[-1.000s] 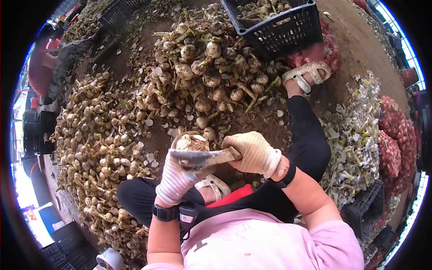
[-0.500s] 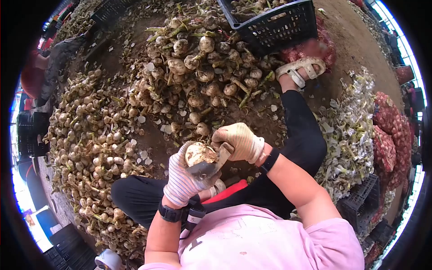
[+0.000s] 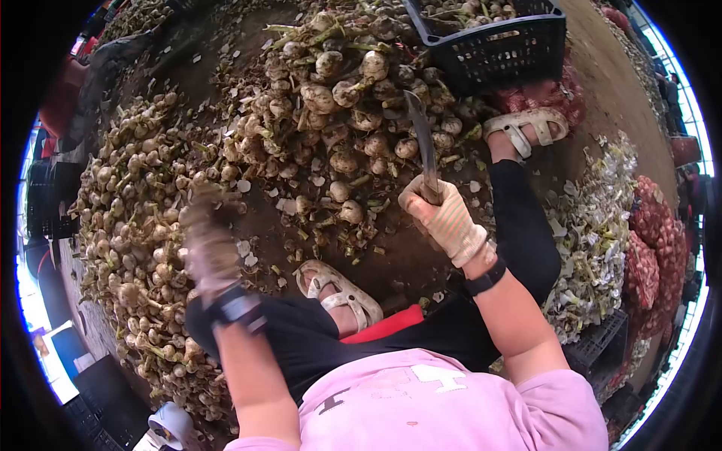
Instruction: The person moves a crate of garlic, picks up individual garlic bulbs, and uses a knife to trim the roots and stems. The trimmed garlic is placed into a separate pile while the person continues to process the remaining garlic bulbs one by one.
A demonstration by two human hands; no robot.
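Note:
My right hand (image 3: 447, 222), in a striped knit glove, is closed round the handle of a knife (image 3: 423, 139). The blade points up and away from me, in front of the heap of large garlic bulbs (image 3: 344, 120) with stems. To the left, my left hand (image 3: 212, 252), also gloved, is smeared by motion at the inner edge of the pile of smaller trimmed garlic bulbs (image 3: 143, 225). Its fingers are too blurred to show whether they hold anything.
A black plastic crate (image 3: 496, 49) with bulbs stands at the upper right, beside a red mesh sack (image 3: 553, 94). Skins and cut stems (image 3: 594, 240) lie to the right, near red mesh sacks (image 3: 654, 248). My sandalled foot (image 3: 338, 297) rests in front.
My left hand has swung left, away from the knife, and the bulb it held is no longer discernible. My right hand has moved right and turned the blade upward. The view has shifted slightly.

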